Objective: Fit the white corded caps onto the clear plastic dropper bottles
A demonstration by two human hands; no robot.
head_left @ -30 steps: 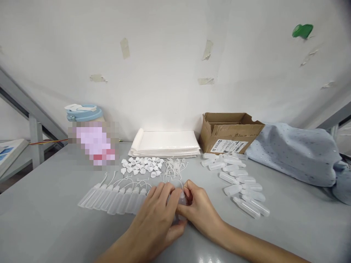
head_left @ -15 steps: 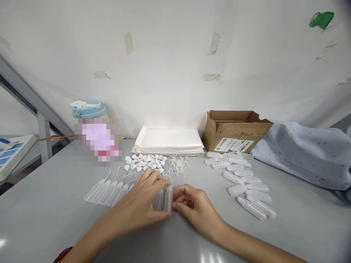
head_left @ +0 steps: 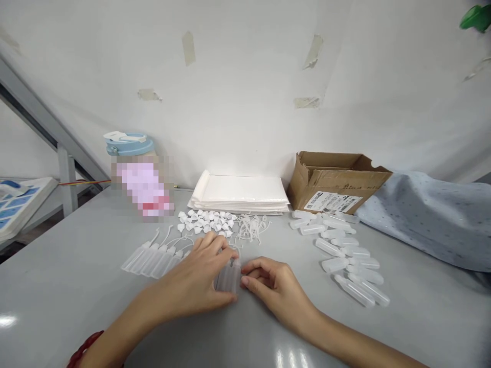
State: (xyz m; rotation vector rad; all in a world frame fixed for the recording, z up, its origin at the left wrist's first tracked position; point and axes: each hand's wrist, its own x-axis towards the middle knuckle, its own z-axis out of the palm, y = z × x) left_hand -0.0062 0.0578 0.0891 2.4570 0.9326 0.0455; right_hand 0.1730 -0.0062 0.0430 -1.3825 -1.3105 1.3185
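Note:
My left hand [head_left: 207, 271] spans the right end of a row of clear plastic bottles, its fingers at the top and thumb at the base of the end bottle [head_left: 235, 278]. Beside that bottle, on its right, is my right hand [head_left: 270, 286], fingers curled and fingertips near its side; whether they pinch anything is hidden. More bottles with thin tubes [head_left: 148, 259] lie in the row left of my left hand. Behind the hands are white caps [head_left: 207, 223] and a pile of loose thin tubes [head_left: 253, 228]. Loose bottles [head_left: 355, 290] lie scattered on the right.
White padded envelopes [head_left: 241, 191] are stacked by the wall. An open cardboard box [head_left: 337, 184] and a light blue cloth [head_left: 429, 220] stand behind the loose bottles. At the back left is a blue-lidded container [head_left: 130, 145], partly blurred. All rest on a grey table [head_left: 61, 296].
The view has shifted slightly. The bottles under my left hand now sit closer together, and both hands keep nearly the same pose.

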